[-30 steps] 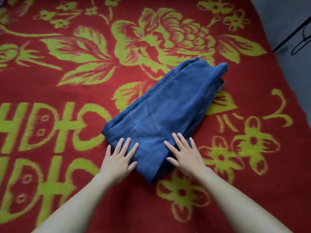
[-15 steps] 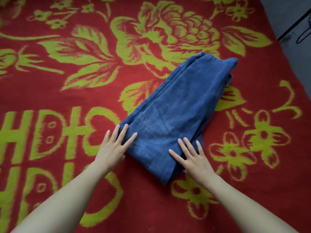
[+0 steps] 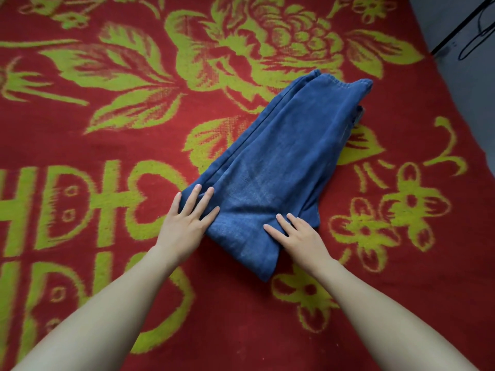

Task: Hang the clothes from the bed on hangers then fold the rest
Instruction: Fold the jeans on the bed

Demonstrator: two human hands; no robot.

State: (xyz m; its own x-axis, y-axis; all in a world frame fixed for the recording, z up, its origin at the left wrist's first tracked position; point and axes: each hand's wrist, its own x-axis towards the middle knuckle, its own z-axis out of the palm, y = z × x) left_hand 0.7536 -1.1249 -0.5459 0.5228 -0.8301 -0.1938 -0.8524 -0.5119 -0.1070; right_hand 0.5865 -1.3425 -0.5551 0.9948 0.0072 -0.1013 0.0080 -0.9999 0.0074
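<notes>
Folded blue jeans [image 3: 281,167] lie on the red floral bed cover [image 3: 107,129]. Left hand [image 3: 184,226] and right hand [image 3: 300,236] rest flat, fingers straight, on the near end.

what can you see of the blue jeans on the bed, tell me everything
The jeans look like mid-blue denim with a paler, worn patch near the middle. They are folded into a long, flat stack that lies diagonally on the red and green floral bedspread, near end toward the person, far end up and to the right. A stitched seam runs along the left edge, and layered edges show at the far end. The left hand rests flat on the near left corner, and the right hand rests flat on the near right edge.
</notes>
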